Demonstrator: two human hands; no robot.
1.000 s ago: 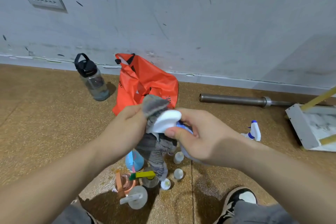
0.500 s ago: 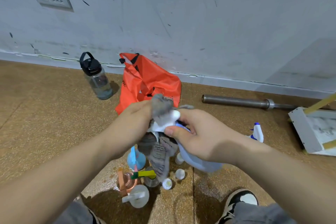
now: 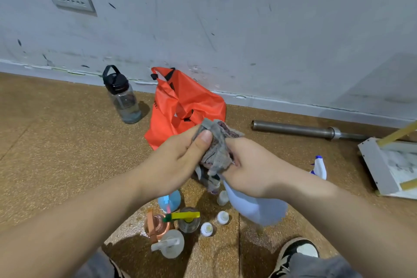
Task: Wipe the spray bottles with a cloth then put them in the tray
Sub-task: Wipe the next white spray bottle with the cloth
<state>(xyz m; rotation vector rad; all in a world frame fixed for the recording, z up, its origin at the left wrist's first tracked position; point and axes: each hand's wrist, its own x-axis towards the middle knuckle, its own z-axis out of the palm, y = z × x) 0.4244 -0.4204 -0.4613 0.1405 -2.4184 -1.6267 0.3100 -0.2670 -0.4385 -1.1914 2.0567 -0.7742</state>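
Left hand point(image 3: 178, 165) pinches cloth point(image 3: 214, 146) over the sprayer head. Right hand point(image 3: 250, 169) wraps the spray bottle point(image 3: 255, 207) neck, held centre above the floor. Probably light, slick plastic: grip the neck.

Under the left hand point(image 3: 176, 165) and right hand point(image 3: 255, 171), a tight cluster of small clear and coloured plastic bottles point(image 3: 189, 220) crowds the speckled brown floor point(image 3: 56, 153). Crumpled orange plastic bag point(image 3: 180, 106) blocks just behind. Rightward, a white spray bottle with blue nozzle point(image 3: 320, 168) stands before the white tray point(image 3: 373, 165). Leftward, open floor.
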